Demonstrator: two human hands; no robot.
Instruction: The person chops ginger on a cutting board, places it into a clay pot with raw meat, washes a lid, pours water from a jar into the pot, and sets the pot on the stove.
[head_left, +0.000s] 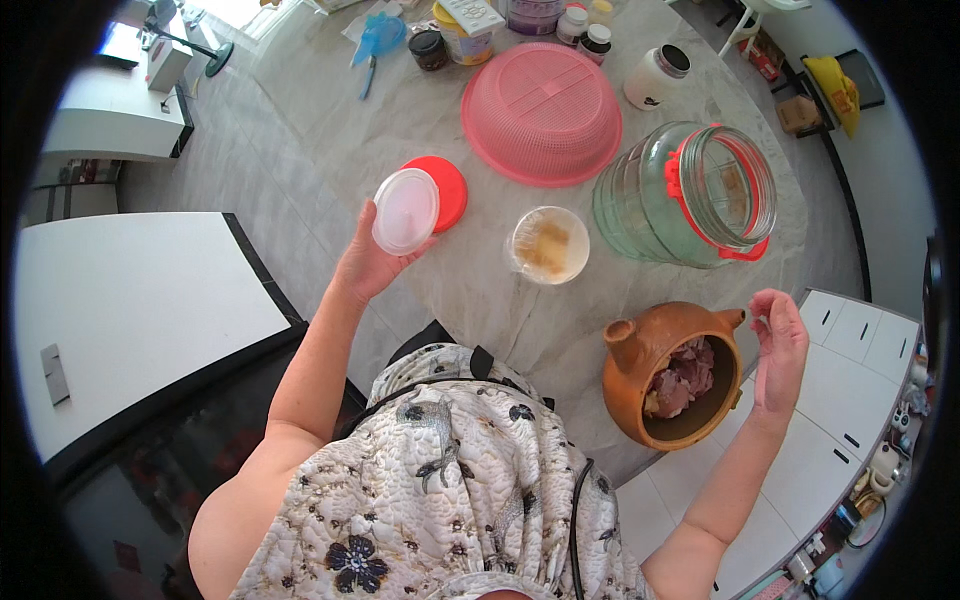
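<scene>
My left hand (379, 259) grips a round, translucent white plastic lid or shallow tub (406, 211), partly covering a red round lid (450, 193). My right hand (780, 345) hovers beside the spout of a brown clay pot (626, 405), its fingers loosely bent and nothing visible in them. Chunks of raw meat (681, 379) fill part of the pot, whose mouth faces up towards me. Between my hands, a white bowl (576, 251) sits under clear wrap with something yellowish-brown (546, 247) inside or on it.
A large glass jar (645, 199) with red fittings stands right of centre. Beyond are an upturned pink plastic colander (540, 112), a white bottle (654, 81), several small jars, and a blue-handled tool (367, 79). The marble-patterned table's (480, 300) edge curves near my waist; white cabinets (832, 390) line the right.
</scene>
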